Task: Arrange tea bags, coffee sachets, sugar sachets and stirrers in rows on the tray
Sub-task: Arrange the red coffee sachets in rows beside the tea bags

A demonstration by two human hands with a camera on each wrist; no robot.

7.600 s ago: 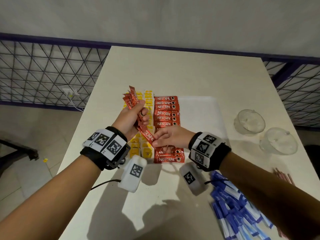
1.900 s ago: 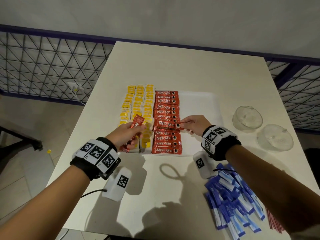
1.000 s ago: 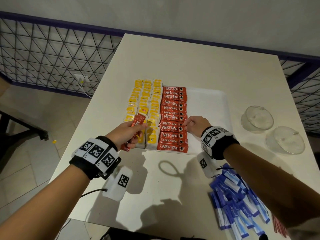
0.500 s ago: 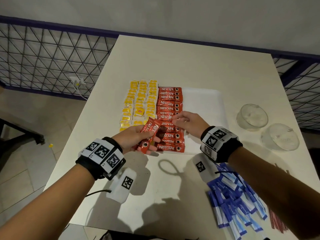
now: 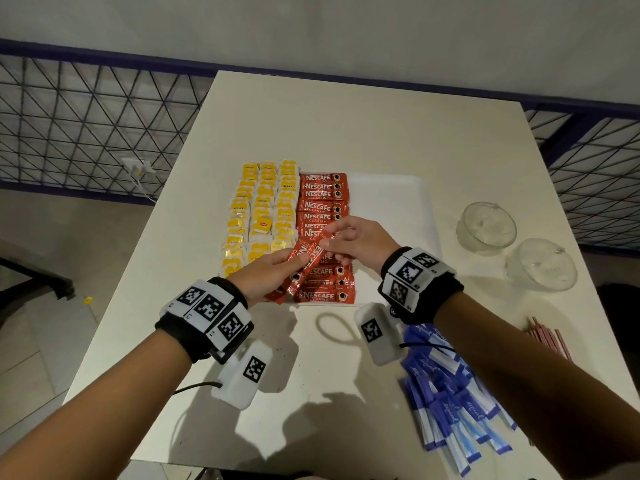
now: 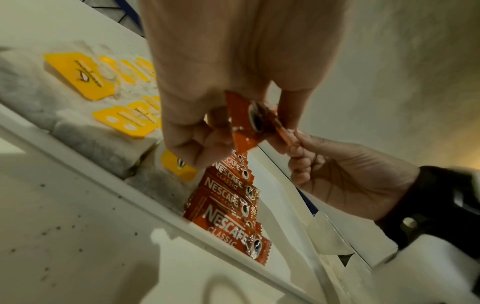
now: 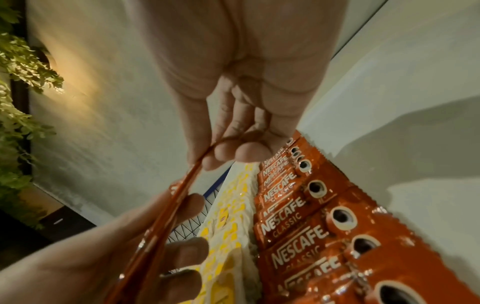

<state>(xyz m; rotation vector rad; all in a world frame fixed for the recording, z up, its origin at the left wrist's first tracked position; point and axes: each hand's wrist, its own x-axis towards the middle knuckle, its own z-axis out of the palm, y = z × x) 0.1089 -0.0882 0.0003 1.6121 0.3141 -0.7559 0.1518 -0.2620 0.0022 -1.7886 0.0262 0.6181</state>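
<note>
Moved since half a second ago: right hand (image 5: 356,242) now pinching the far end of the glossy red foil coffee sachet (image 5: 306,259) gripped by the left hand (image 5: 268,275), where before only reaching toward it. Held slanted above the near end of the red column on the white rectangular plastic tray (image 5: 391,202), clear of the sachets beneath. From the left wrist view, thumb and curled fingers (image 6: 187,144) of the left hand clamped around more than one red sachet; not countable. From the right wrist view, the sachet seen edge-on as a thin strip, thumb and forefinger closed on it. Only in the head view: three columns of yellow-tagged white paper tea bags (image 5: 263,216), one column of red sachets (image 5: 323,202) just beside them, two clear domed glass bowls (image 5: 486,228), a loose heap of blue-and-white paper sugar sachets (image 5: 450,400), thin reddish stirrers (image 5: 549,341), all on the pale matte table (image 5: 346,126).
</note>
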